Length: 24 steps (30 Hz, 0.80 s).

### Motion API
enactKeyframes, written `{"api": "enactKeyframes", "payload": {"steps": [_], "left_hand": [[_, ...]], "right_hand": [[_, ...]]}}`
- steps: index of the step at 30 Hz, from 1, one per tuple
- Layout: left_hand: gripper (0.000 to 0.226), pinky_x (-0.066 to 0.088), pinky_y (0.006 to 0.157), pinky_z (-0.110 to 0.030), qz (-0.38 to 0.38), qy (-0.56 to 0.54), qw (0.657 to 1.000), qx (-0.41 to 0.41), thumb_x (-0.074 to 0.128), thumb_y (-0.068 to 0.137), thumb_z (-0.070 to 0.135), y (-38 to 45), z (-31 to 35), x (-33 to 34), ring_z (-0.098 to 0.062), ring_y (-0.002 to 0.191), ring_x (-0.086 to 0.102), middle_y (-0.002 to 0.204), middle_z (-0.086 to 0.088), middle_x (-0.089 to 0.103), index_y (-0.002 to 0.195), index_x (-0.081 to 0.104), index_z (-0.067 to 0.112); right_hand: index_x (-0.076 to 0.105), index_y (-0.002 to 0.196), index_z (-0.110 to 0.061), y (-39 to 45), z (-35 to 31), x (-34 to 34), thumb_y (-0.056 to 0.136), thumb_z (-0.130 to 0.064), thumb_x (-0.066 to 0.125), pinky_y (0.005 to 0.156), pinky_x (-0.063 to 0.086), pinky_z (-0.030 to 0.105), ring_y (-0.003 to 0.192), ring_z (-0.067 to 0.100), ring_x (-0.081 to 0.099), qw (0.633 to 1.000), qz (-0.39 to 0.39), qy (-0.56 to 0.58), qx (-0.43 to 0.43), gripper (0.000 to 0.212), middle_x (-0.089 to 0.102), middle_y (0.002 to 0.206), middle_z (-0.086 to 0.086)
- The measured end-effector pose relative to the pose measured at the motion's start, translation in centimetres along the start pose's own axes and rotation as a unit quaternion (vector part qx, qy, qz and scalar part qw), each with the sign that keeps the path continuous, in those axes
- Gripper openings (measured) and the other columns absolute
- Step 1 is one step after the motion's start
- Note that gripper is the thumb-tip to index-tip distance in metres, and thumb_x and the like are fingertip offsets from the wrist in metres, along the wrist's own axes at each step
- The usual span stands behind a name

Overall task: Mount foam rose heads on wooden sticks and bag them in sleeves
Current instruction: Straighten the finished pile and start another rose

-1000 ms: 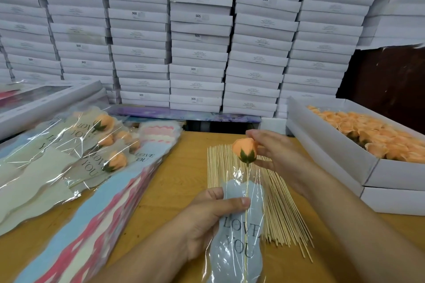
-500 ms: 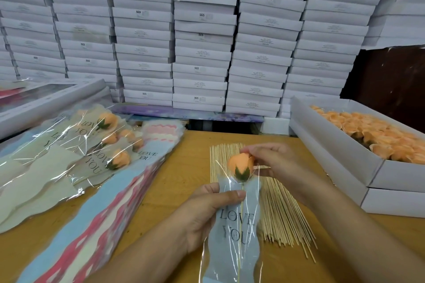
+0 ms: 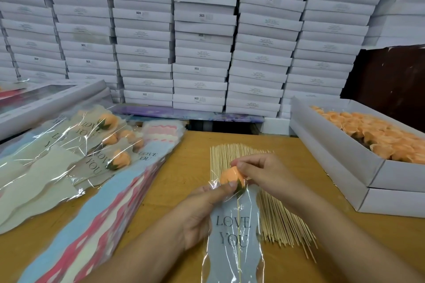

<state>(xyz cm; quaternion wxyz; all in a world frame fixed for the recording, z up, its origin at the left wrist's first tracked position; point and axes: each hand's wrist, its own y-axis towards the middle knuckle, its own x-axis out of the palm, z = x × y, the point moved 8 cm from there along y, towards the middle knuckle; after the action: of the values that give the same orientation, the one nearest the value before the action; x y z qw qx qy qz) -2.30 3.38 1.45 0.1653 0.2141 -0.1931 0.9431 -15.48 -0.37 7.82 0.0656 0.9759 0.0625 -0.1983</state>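
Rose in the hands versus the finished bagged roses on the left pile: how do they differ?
The held rose sits at the mouth of a grey sleeve, gripped by the left hand and right hand; the bagged roses lie untouched, fully inside cream sleeves. The held one points away from the person; the piled ones lie slanted. Both are orange with green bases, in LOVE YOU sleeves.

The sleeve point(image 3: 232, 236) is thin clear plastic film, glossy and crinkled, with a matt grey-blue paper-like insert printed in dark letters. The rose head point(image 3: 230, 176) looks like soft matt foam, peach-coloured. The sticks point(image 3: 276, 218) are pale bare wood, thin and smooth. The surface point(image 3: 184, 167) is yellowish wood-look board with a dull sheen. The finished sleeves point(image 3: 57, 163) glint with the same shiny film. The open box point(image 3: 333, 163) and the stacked boxes point(image 3: 202, 53) are matt white cardboard.
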Motion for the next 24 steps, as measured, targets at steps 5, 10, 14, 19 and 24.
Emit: {"api": "enactKeyframes", "payload": {"steps": [5,10,14,19,24], "left_hand": [[0.037,0.06,0.067,-0.038,0.019,-0.006,1.0,0.005,0.078,0.079,0.014,-0.1,0.4,-0.4,-0.03,0.071,0.069,0.095,-0.023,0.071,0.111,0.066,-0.003],[0.055,0.059,0.061,-0.035,0.035,-0.012,0.999,0.01,0.078,0.08,0.014,0.2,0.4,-0.8,-0.029,0.071,0.07,0.094,-0.021,0.072,0.13,0.057,0.0],[0.052,0.059,0.056,-0.033,0.035,-0.007,0.999,0.013,0.078,0.075,0.015,-0.1,0.7,-0.7,-0.028,0.069,0.073,0.095,-0.022,0.075,0.123,0.062,0.003],[0.055,0.06,0.061,-0.034,0.021,0.003,1.0,0.019,0.077,0.08,0.015,-0.2,0.8,-0.5,-0.03,0.075,0.072,0.112,-0.027,0.071,0.131,0.06,0.0],[0.052,0.061,0.068,-0.038,0.006,0.002,1.0,0.013,0.076,0.081,0.014,-0.2,0.7,-0.2,-0.031,0.076,0.069,0.111,-0.028,0.07,0.128,0.061,0.0]], "right_hand": [[0.077,0.095,-0.025,-0.1,0.2,0.4,0.096,-0.035,0.058,0.107,0.045,0.042,0.102,-0.004,0.064,1.0,0.014,-0.003,0.003,0.022,0.072,0.101,-0.027],[0.072,0.109,-0.034,-0.3,-0.1,0.6,0.099,-0.034,0.052,0.108,0.044,0.039,0.111,0.001,0.061,1.0,0.0,-0.005,0.006,0.022,0.07,0.11,-0.016],[0.069,0.115,-0.034,-0.6,-0.3,0.9,0.1,-0.039,0.048,0.105,0.045,0.032,0.1,-0.005,0.063,1.0,-0.021,-0.015,0.01,0.026,0.073,0.103,-0.013],[0.066,0.118,-0.036,-0.4,-1.0,0.9,0.097,-0.046,0.052,0.103,0.046,0.035,0.102,0.001,0.064,0.998,-0.043,-0.042,0.005,0.027,0.074,0.099,-0.009],[0.06,0.129,-0.027,0.1,-1.8,0.7,0.101,-0.04,0.05,0.109,0.041,0.041,0.1,-0.004,0.064,0.999,-0.034,-0.032,-0.019,0.033,0.076,0.093,-0.009]]}}
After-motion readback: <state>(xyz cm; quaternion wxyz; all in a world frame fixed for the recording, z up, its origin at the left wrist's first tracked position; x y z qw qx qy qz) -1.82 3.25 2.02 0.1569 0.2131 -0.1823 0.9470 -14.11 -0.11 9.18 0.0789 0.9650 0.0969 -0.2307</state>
